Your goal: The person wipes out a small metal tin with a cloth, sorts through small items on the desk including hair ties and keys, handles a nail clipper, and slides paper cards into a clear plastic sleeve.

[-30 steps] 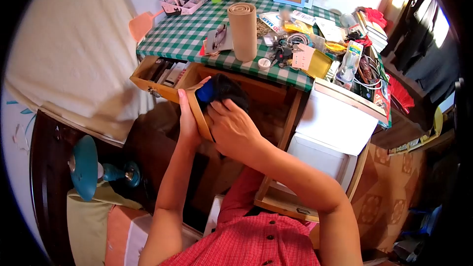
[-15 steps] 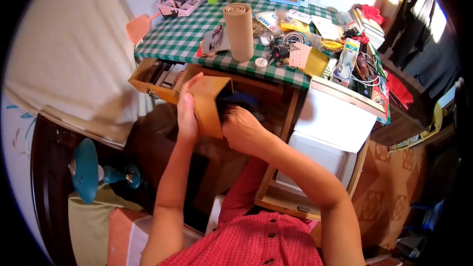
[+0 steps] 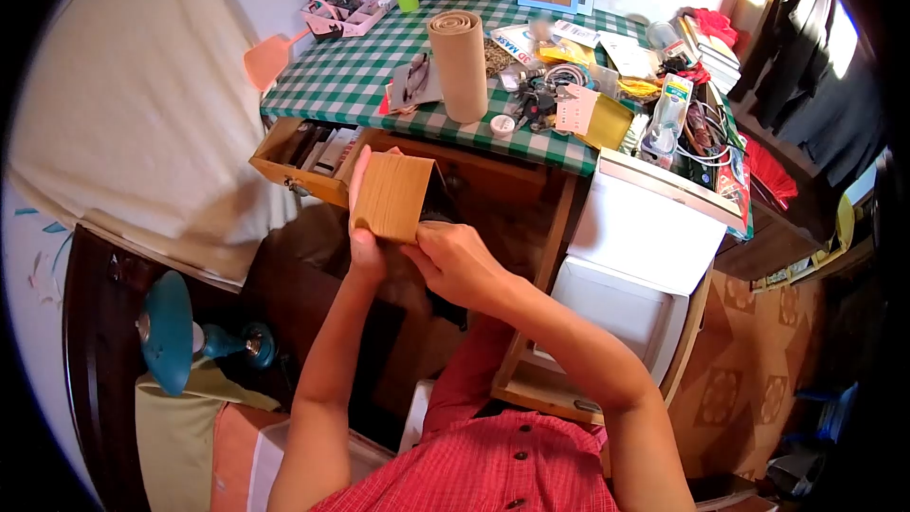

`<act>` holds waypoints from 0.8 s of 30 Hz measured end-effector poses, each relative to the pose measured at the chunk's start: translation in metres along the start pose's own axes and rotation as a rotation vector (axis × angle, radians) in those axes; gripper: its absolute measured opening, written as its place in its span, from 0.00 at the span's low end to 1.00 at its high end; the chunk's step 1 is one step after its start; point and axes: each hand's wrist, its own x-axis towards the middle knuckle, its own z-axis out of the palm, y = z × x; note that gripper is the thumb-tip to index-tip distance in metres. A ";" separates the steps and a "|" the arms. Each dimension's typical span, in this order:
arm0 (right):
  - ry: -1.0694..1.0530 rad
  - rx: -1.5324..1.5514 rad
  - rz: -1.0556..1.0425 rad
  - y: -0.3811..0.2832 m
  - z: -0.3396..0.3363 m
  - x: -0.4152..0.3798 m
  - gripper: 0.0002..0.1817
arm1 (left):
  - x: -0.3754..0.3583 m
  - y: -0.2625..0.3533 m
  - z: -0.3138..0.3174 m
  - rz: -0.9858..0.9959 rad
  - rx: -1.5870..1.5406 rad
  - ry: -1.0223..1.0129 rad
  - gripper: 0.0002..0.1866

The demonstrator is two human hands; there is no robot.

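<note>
A small wood-coloured box (image 3: 394, 194) is held up in front of the table's front edge. My left hand (image 3: 364, 228) grips it from the left side, fingers partly hidden behind it. My right hand (image 3: 457, 261) is closed at the box's lower right corner, with its fingertips against the edge. Something dark shows at the box's right side, too hidden to make out. Behind the box, the left drawer (image 3: 318, 188) stands open with books or small boxes inside. To the right, another open drawer (image 3: 540, 396) holds a white open box (image 3: 616, 308).
On the checkered tablecloth (image 3: 360, 76) stand a brown paper roll (image 3: 459, 66), a pink organizer (image 3: 355, 19) and a pile of cables, keys and packets (image 3: 559, 85). A teal lamp (image 3: 169, 332) is at the lower left.
The box has turned so its broad face shows more. My right hand has come slightly lower, to the box's corner. The dark item is less visible.
</note>
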 end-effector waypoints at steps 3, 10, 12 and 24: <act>0.345 -0.452 -0.531 0.012 -0.003 0.000 0.13 | -0.001 0.019 -0.007 -0.267 -0.619 -0.077 0.61; 0.263 -1.065 -0.510 0.014 -0.002 0.002 0.16 | 0.007 0.037 -0.044 -0.856 -0.695 -0.211 0.41; 0.302 -0.982 -0.527 0.019 -0.003 0.007 0.15 | 0.006 0.034 -0.036 -0.815 -0.539 -0.049 0.32; 0.218 -0.297 -0.420 0.026 0.008 -0.004 0.18 | 0.005 0.033 -0.011 -0.342 -0.213 -0.327 0.47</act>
